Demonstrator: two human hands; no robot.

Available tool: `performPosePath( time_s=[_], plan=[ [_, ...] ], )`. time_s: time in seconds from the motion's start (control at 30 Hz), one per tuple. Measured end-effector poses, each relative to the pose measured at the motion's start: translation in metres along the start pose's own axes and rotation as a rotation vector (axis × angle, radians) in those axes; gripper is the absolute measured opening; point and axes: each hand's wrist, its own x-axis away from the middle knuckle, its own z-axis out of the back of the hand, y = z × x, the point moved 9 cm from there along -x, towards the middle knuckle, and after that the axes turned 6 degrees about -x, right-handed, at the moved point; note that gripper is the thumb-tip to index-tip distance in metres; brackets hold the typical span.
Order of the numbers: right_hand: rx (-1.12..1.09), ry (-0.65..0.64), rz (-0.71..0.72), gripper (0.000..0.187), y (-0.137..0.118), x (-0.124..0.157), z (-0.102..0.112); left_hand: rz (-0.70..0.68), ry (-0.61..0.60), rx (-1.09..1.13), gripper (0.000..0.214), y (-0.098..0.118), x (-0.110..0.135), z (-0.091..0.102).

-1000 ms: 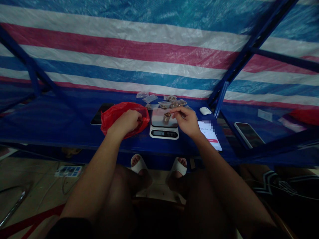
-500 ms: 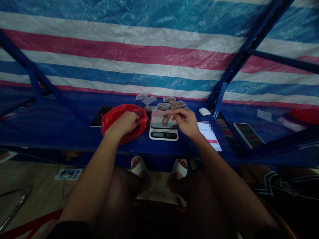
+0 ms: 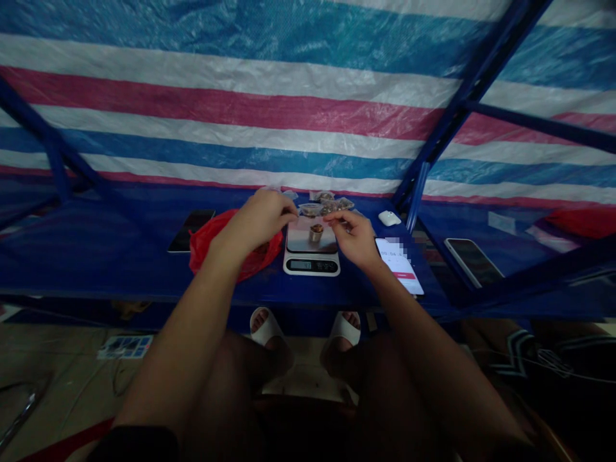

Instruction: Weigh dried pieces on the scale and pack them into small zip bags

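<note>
On the blue table a white kitchen scale point(image 3: 312, 265) with a lit display carries a small metal cup point(image 3: 316, 236) filled with brownish bits. My left hand point(image 3: 267, 215) is raised above the far side of a red plastic bag point(image 3: 205, 249), its fingers pinched near the scale's upper left corner; anything between them is too small to make out. To the right of the cup, my right hand point(image 3: 353, 237) hangs over the scale's edge with thumb and fingertips drawn together, apart from the cup. Whether it pinches something small does not show.
Several small clear bags point(image 3: 332, 205) with brownish contents lie behind the scale. At its right are a white earbud case point(image 3: 389, 218) and a lit phone point(image 3: 402, 266). A dark tablet point(image 3: 185, 234) lies partly behind the red bag. Another phone point(image 3: 474, 262) rests beyond the blue post.
My left hand has come up out of the red bag and moved right, toward the scale. My right hand stays beside the cup. The view has shifted slightly.
</note>
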Motion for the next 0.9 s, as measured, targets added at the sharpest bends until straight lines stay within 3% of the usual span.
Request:
performPosePath(
  time_s=[0.07,0.17,0.6,0.9],
  plan=[
    [-0.004,0.017,0.019,0.018,-0.001,-0.001,0.0,-0.105,-0.026,-0.005,0.024,0.024,-0.016,-0.013],
    [-0.014,0.008,0.019,0.018,0.0,-0.001,-0.004,-0.147,-0.07,-0.025,0.023,0.039,-0.031,-0.033],
    [-0.031,-0.061,-0.015,0.019,0.01,0.0,-0.01,-0.139,-0.058,0.001,0.021,0.039,-0.039,-0.048],
    [-0.034,-0.06,0.007,0.019,0.009,0.002,-0.01,-0.16,-0.013,0.067,0.021,0.04,-0.038,-0.045]
  ],
)
